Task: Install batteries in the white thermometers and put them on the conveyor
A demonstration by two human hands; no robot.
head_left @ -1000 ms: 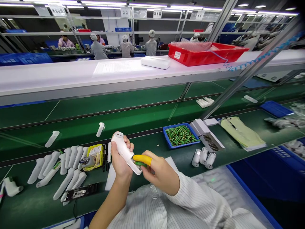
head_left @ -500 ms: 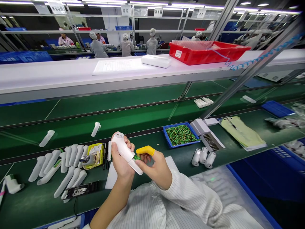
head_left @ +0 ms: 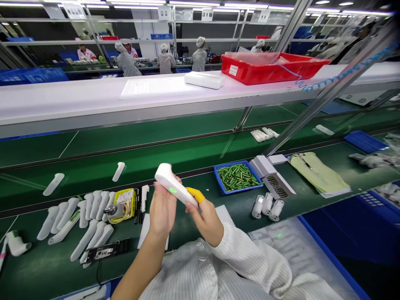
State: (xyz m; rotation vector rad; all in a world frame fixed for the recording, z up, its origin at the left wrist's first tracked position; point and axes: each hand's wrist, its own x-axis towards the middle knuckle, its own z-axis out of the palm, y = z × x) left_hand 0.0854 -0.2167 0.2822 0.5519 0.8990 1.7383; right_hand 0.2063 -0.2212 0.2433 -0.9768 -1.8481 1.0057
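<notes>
Left hand [head_left: 163, 207] cradles and right hand [head_left: 206, 218] pinches the lower end of one white device [head_left: 179, 189], tilted above the green bench [head_left: 240, 211]; green light [head_left: 173, 190] lit. Farther: blue tray [head_left: 242, 190], then red bin [head_left: 271, 76] on white shelf [head_left: 90, 93].

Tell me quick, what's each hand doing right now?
Left hand: holding the white device near its head.
Right hand: closed on the same device's other end.
</notes>
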